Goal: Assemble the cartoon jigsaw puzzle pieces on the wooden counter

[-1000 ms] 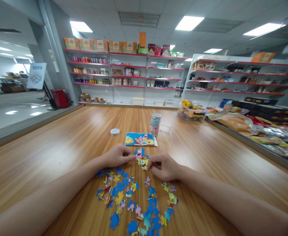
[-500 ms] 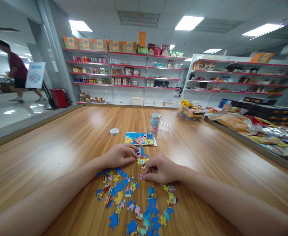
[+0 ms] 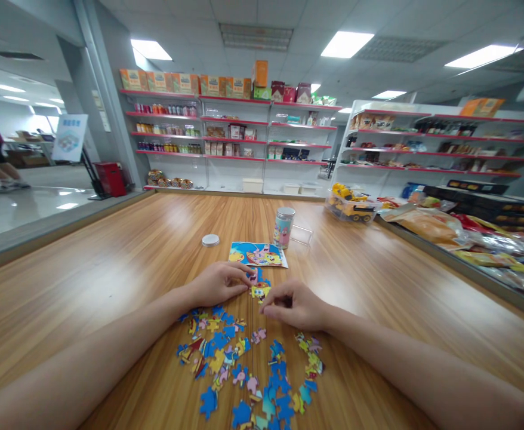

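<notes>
A partly joined jigsaw [image 3: 260,291] with a yellow cartoon face lies in front of me. My left hand [image 3: 226,282] rests at its left edge, fingers stretched out and fingertips touching the upper pieces. At its lower right, my right hand [image 3: 291,304] is curled, thumb and forefinger tips close together; whatever may be between them is hidden. Below these fingertips a pink puzzle piece [image 3: 259,335] lies loose on the wood. Several loose blue and yellow puzzle pieces [image 3: 217,341] spread nearer to me. Behind the jigsaw lies the picture sheet [image 3: 255,254].
A cartoon-printed tin [image 3: 282,230] stands behind the sheet, with a round lid [image 3: 210,240] to its left and a wire stand [image 3: 302,235] to its right. A clear box with a toy truck [image 3: 351,206] sits at the far right. Packaged snacks [image 3: 427,224] lie beyond the table's right edge.
My right hand has come away from the pink piece, which now lies lower on the table, and has shifted slightly up. My left hand has hardly moved. The walking person has moved left.
</notes>
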{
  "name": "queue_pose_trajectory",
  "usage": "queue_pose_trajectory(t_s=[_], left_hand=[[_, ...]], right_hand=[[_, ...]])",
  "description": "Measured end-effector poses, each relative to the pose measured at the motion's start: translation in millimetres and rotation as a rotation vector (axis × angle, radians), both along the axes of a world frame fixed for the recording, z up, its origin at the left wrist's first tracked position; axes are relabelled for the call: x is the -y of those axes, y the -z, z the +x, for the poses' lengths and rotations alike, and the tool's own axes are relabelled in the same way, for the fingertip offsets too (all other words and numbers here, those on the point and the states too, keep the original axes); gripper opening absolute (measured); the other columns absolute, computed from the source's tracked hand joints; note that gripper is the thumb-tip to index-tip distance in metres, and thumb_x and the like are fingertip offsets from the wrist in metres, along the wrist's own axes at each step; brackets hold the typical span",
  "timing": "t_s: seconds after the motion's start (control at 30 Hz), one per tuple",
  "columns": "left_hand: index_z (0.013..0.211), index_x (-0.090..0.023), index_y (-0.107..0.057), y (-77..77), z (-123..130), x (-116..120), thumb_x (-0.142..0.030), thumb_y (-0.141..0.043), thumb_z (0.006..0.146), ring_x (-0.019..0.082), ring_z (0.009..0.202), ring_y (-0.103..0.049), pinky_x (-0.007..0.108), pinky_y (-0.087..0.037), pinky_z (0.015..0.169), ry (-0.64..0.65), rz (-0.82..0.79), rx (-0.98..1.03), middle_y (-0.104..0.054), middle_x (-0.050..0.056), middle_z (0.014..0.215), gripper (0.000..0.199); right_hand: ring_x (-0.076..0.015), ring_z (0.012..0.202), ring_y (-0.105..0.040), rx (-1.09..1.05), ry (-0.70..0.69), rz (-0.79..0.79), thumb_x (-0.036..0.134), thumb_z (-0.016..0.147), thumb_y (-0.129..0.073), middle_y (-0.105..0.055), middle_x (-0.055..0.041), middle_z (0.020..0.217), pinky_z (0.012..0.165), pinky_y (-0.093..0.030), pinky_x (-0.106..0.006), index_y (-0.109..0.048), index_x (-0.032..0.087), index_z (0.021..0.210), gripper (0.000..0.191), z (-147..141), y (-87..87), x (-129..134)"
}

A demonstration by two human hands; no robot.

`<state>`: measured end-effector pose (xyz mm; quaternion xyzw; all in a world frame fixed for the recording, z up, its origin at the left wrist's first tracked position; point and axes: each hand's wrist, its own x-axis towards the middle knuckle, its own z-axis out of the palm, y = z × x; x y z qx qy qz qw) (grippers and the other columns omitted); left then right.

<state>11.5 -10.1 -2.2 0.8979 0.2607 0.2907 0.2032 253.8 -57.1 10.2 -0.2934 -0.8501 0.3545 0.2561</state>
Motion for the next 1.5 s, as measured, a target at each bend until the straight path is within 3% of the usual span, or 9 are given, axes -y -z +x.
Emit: queue_pose_trajectory(t_s=[0.13,0.23,0.37,1.3,1.37,1.43,1.5], left_hand=[[0.099,-0.021,-0.076,1.3,-0.5,-0.2,-0.023,-0.063,0.089,0.020,0.102,-0.066,0.029,-0.051,0.089,-0.010,-0.006,0.008,-0.068,0.006,0.118,0.016],[0.099,-0.022,-0.076,1.6,-0.1,-0.5,-0.023,-0.063,0.089,0.020,0.101,-0.066,0.029,-0.051,0.090,-0.013,-0.013,0.002,-0.068,0.007,0.118,0.017],[0.097,-0.021,-0.077,0.7,0.5,-0.2,-0.023,-0.063,0.089,0.020,0.102,-0.066,0.030,-0.050,0.091,-0.005,-0.015,0.012,-0.069,0.007,0.117,0.016],[0.094,-0.021,-0.077,-0.7,2.0,1.6,-0.023,-0.062,0.087,0.020,0.098,-0.065,0.027,-0.051,0.078,-0.011,-0.070,0.040,-0.068,0.008,0.117,0.017],[0.092,-0.020,-0.078,-1.8,1.4,1.3,-0.022,-0.063,0.085,0.019,0.092,-0.064,0.024,-0.050,0.071,0.003,-0.122,0.061,-0.068,0.009,0.115,0.016],[0.089,-0.018,-0.077,-2.3,-2.1,-1.0,-0.021,-0.065,0.081,0.013,0.073,-0.061,0.021,-0.045,0.057,0.016,-0.259,0.128,-0.065,0.009,0.118,0.016],[0.090,-0.016,-0.075,-0.9,-8.7,-5.4,-0.019,-0.065,0.075,0.005,0.053,-0.048,0.018,-0.034,0.044,-0.004,-0.431,0.275,-0.062,0.008,0.117,0.018]], right_hand=[[-0.0077,0.045,-0.031,-0.028,0.359,0.130,0.029,0.084,-0.057,-0.038,0.0055,0.048,0.045,-0.022,-0.022,-0.072,0.011,0.078,0.024,-0.6,7.6,-11.3],[-0.0089,0.048,-0.040,0.086,0.450,0.198,0.018,0.078,-0.058,-0.047,0.0038,0.050,0.047,-0.026,-0.021,-0.072,0.014,0.077,0.014,1.1,11.0,-17.4],[-0.0102,0.052,-0.047,0.173,0.441,0.248,0.015,0.076,-0.059,-0.056,0.0015,0.056,0.049,-0.028,-0.020,-0.070,0.015,0.073,0.011,2.5,11.5,-18.2],[-0.0102,0.054,-0.049,0.222,0.398,0.294,0.015,0.077,-0.058,-0.058,0.0020,0.059,0.051,-0.028,-0.020,-0.064,0.017,0.073,0.007,3.6,9.2,-16.5],[-0.0100,0.054,-0.049,0.219,0.400,0.294,0.015,0.076,-0.058,-0.058,0.0023,0.059,0.052,-0.028,-0.020,-0.064,0.016,0.073,0.007,3.1,9.1,-15.8],[-0.0096,0.053,-0.047,0.199,0.404,0.289,0.015,0.076,-0.058,-0.055,0.0030,0.057,0.051,-0.028,-0.021,-0.064,0.016,0.072,0.007,2.4,9.5,-15.1],[-0.0088,0.050,-0.044,0.149,0.402,0.267,0.015,0.077,-0.058,-0.050,0.0044,0.054,0.049,-0.027,-0.020,-0.063,0.016,0.072,0.008,1.9,10.4,-14.6]])
